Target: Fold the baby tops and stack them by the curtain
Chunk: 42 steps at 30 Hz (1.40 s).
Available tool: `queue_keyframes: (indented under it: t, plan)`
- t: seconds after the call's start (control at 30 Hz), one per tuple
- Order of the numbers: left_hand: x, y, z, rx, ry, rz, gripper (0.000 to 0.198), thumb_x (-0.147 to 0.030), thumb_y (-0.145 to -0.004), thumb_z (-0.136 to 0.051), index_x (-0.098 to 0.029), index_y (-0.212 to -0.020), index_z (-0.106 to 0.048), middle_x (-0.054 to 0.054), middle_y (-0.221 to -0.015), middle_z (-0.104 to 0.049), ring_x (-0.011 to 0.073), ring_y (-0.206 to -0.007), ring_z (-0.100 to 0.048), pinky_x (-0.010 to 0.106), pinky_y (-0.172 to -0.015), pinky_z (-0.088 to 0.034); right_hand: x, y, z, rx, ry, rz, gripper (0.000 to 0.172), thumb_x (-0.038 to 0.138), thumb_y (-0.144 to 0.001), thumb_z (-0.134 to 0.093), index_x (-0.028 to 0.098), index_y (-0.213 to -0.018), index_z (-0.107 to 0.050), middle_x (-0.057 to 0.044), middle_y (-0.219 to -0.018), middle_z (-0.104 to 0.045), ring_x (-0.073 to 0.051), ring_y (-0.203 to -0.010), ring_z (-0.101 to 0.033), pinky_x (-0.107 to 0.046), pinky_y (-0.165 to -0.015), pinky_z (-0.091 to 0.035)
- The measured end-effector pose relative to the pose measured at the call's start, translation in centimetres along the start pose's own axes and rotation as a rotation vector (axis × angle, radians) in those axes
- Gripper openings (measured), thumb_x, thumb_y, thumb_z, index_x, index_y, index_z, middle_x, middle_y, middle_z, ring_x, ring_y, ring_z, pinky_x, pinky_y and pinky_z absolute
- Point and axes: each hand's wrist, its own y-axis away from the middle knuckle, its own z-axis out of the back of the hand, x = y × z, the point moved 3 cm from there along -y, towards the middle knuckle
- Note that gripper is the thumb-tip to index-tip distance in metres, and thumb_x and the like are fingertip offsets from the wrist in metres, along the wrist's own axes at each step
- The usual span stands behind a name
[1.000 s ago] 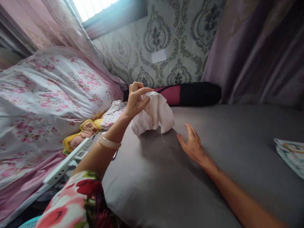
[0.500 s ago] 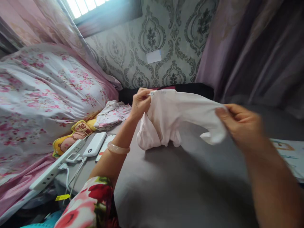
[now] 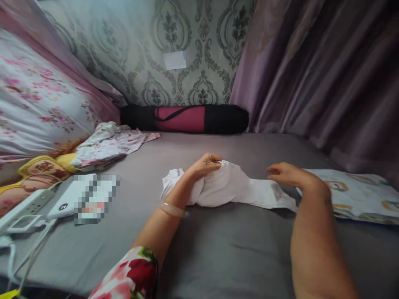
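Observation:
A small white garment (image 3: 237,189) lies stretched out on the grey bed sheet (image 3: 218,249). My left hand (image 3: 205,164) pinches its upper edge near the collar, fingers closed on the cloth; a pale bangle sits on that wrist. My right hand (image 3: 288,174) rests on the garment's right end, over a sleeve, with its fingers curled and blurred by motion.
A folded printed cloth (image 3: 358,195) lies at the right. A black and pink roll (image 3: 187,118) lies against the wall. Floral clothes (image 3: 109,143), a flowered quilt (image 3: 37,104), a power bank (image 3: 70,195) and a power strip (image 3: 21,209) are at the left. Purple curtain (image 3: 327,70) hangs on the right.
The garment was lifted by my left hand, then held up spread between both hands. Now it lies lowered on the sheet with both hands on it. The view has swung right.

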Motion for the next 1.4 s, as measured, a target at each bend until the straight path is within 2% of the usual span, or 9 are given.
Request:
queue_keyframes:
  t: [0.17,0.33,0.5,0.63,0.8,1.03,1.2,1.3,1.4]
  plan:
    - [0.1,-0.1,-1.0,0.009,-0.100,0.000,0.019,-0.026,-0.073,-0.057,-0.011,-0.080,-0.066,0.000,-0.062,-0.058,0.0099,-0.055,-0.051,0.020,-0.050,-0.035,5.9,-1.2,-2.5,0.062,-0.321,0.254,0.044,0.043,-0.078,-0.065,0.024,-0.118,-0.068,-0.008,-0.123,-0.066,-0.027,-0.111,-0.062,-0.044,-0.100,-0.047]
    - [-0.4,0.1,0.5,-0.169,-0.342,-0.113,0.027,-0.023,-0.072,-0.062,-0.014,-0.097,-0.065,0.003,-0.082,-0.062,0.0144,-0.074,-0.056,0.025,-0.065,-0.045,10.2,-1.6,-5.0,0.204,-0.591,0.388,0.042,0.047,-0.074,-0.070,0.024,-0.109,-0.071,-0.005,-0.107,-0.072,-0.024,-0.100,-0.066,-0.037,-0.086,-0.053]
    - [-1.9,2.1,2.6,-0.310,-0.581,-0.168,0.036,-0.042,-0.071,-0.073,-0.020,-0.097,-0.059,0.006,-0.102,-0.058,0.0196,-0.092,-0.054,0.032,-0.078,-0.047,9.3,-1.8,-5.0,0.160,-0.597,0.276,0.034,0.050,-0.078,-0.064,0.021,-0.093,-0.073,-0.003,-0.089,-0.072,-0.020,-0.082,-0.065,-0.031,-0.072,-0.052]
    - [-2.4,3.6,2.4,-0.186,-0.744,0.006,0.042,-0.053,-0.070,-0.071,-0.021,-0.091,-0.053,0.004,-0.088,-0.058,0.0201,-0.080,-0.055,0.031,-0.068,-0.043,8.3,-2.2,-4.6,0.070,-0.641,0.215,0.036,0.053,-0.076,-0.065,0.021,-0.090,-0.071,-0.003,-0.086,-0.071,-0.018,-0.076,-0.063,-0.028,-0.064,-0.049]
    - [-2.4,4.4,1.7,-0.130,-0.939,0.156,0.025,-0.026,-0.068,-0.066,-0.021,-0.086,-0.049,0.004,-0.087,-0.059,0.0198,-0.079,-0.055,0.028,-0.064,-0.040,8.0,-2.2,-3.7,-0.025,-0.646,0.210,0.039,0.056,-0.075,-0.068,0.020,-0.090,-0.071,-0.003,-0.091,-0.071,-0.017,-0.078,-0.062,-0.027,-0.067,-0.048]
    - [-2.7,4.6,5.1,-0.262,-0.517,0.013,0.013,-0.021,-0.068,-0.054,-0.019,-0.080,-0.057,0.001,-0.074,-0.060,0.0148,-0.068,-0.055,0.025,-0.058,-0.042,7.0,-0.9,-0.8,-0.196,-0.740,0.127,0.045,0.059,-0.070,-0.073,0.022,-0.096,-0.071,-0.004,-0.093,-0.072,-0.019,-0.076,-0.063,-0.028,-0.062,-0.050]
    - [-5.5,7.4,8.4,-0.534,-0.054,-0.229,0.015,-0.019,-0.067,-0.055,-0.019,-0.080,-0.062,0.000,-0.067,-0.059,0.0113,-0.056,-0.051,0.023,-0.049,-0.040,7.1,1.7,1.7,-0.250,-0.863,0.143,0.037,0.051,-0.071,-0.076,0.026,-0.098,-0.071,-0.001,-0.088,-0.071,-0.016,-0.069,-0.061,-0.026,-0.057,-0.049]
    - [-7.8,10.1,9.5,-0.715,-0.044,-0.386,0.012,-0.021,-0.074,-0.054,-0.022,-0.077,-0.066,0.000,-0.061,-0.056,0.0095,-0.048,-0.043,0.023,-0.040,-0.030,7.5,2.5,2.1,-0.175,-0.871,0.180,0.034,0.048,-0.072,-0.077,0.027,-0.098,-0.072,-0.001,-0.088,-0.071,-0.015,-0.070,-0.062,-0.025,-0.059,-0.049]
    - [-8.4,11.2,9.7,-0.750,-0.166,-0.378,0.014,-0.027,-0.080,-0.058,-0.022,-0.075,-0.070,0.001,-0.061,-0.057,0.0100,-0.048,-0.043,0.023,-0.039,-0.026,7.7,2.1,1.3,-0.063,-0.818,0.161,0.038,0.051,-0.071,-0.077,0.025,-0.099,-0.072,-0.002,-0.089,-0.072,-0.016,-0.071,-0.063,-0.026,-0.059,-0.049]
